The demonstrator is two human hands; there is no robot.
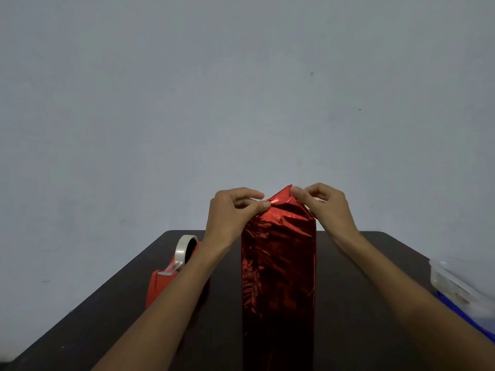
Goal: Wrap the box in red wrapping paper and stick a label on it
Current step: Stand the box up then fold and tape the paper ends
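Observation:
A tall box covered in shiny red wrapping paper (278, 269) stands upright in the middle of the dark table (348, 303). Its top end of paper is folded up into a point. My left hand (235, 210) pinches the paper at the left side of that point with thumb and fingers. My right hand (325, 206) pinches the paper at the right side of the point. The box itself is hidden under the paper. No label is in view.
A red tape dispenser (168, 274) with a roll of clear tape (184, 249) sits left of the box, partly behind my left forearm. At the right table edge lies a clear plastic container (452, 285) on something blue (466, 317). A plain grey wall stands behind.

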